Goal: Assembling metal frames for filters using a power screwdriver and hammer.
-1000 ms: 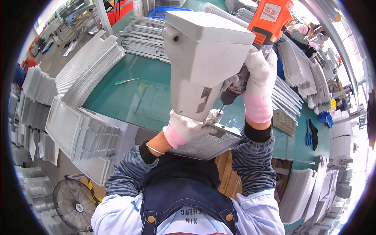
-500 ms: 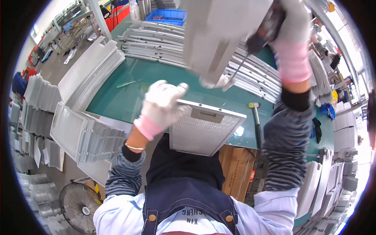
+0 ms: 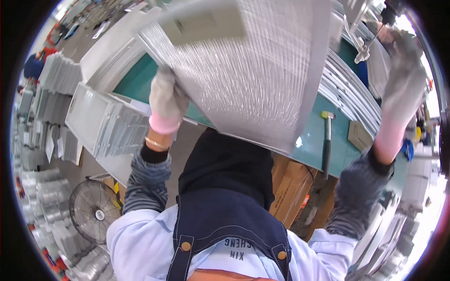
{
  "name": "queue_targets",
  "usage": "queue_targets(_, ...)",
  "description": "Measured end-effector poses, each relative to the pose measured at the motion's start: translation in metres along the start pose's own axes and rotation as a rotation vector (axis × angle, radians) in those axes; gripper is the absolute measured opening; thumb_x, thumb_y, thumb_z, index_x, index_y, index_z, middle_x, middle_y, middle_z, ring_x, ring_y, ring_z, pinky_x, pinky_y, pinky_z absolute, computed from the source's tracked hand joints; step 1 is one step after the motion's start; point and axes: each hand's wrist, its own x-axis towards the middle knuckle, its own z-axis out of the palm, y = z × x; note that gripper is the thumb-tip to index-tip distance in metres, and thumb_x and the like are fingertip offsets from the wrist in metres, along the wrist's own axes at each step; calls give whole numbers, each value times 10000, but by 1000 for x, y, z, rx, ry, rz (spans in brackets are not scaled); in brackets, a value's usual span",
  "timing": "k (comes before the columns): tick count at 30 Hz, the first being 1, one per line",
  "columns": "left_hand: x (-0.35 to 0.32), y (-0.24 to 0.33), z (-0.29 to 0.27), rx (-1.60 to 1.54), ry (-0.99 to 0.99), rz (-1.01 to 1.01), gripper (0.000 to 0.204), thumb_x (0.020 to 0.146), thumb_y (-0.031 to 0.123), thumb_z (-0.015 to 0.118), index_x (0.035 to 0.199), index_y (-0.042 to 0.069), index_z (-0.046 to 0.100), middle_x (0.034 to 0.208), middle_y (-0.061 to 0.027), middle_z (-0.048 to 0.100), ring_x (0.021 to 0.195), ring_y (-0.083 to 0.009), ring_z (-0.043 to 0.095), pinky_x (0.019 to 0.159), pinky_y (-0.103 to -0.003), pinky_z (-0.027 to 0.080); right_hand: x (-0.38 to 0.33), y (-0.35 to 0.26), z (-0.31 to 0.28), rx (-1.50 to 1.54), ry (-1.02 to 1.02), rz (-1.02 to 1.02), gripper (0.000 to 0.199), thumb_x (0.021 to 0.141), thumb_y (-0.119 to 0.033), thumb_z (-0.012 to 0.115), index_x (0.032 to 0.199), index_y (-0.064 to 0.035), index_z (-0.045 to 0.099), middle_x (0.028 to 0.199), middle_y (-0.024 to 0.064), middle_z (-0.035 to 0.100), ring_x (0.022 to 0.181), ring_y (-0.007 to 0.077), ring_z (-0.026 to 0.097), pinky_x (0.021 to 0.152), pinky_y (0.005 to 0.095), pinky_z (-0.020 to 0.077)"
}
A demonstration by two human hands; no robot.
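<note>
A silvery mesh filter panel with a metal frame and a beige recessed handle plate is tilted up in front of me, large and close. My left hand, in a white glove with a pink cuff, is closed on the panel's left edge. My right hand, gloved the same way, is raised at the far right, away from the panel. Its fingers are smeared by motion. Just above and beside it is a dark power screwdriver with a thin shaft; whether the hand touches it cannot be made out.
A hammer with a yellow-tipped head lies on the green table, near a tan flat piece. Stacked metal strips line the far right side. More panels stand stacked at left, above a floor fan.
My left hand has gripped the mesh panel, which now stands higher and nearer. My right hand, earlier holding the power screwdriver over the table, has swung out to the right.
</note>
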Motion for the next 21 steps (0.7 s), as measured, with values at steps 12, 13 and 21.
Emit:
queue_targets(12, -2, -84, -51, -23, -33, -35, 385, 1055, 322, 386, 1200, -3, 535, 1037, -53, 618, 824, -121, 576, 757, -271, 496, -161, -35, 57, 142, -579, 338, 339, 951, -180, 552, 1221, 24, 541, 1027, 170, 617, 901, 268, 628, 822, 319, 477)
queue_targets(13, -14, -107, -79, 353, -126, 62, 382, 1054, 321, 395, 1214, 2, 530, 994, -38, 614, 774, -104, 554, 716, -262, 485, -158, -30, 60, 237, -603, 376, 412, 971, -300, 518, 1227, 22, 539, 1055, 152, 622, 927, 244, 623, 837, 314, 467)
queue_targets(21, -17, -63, -21, 303, -25, 5, 513, 989, 424, 537, 1257, -13, 543, 744, 78, 521, 542, 9, 371, 478, -161, 277, -272, 118, 46, 267, -513, 930, 454, 964, -305, 566, 1312, -16, 541, 1319, 115, 559, 1198, 227, 518, 1022, 376, 414)
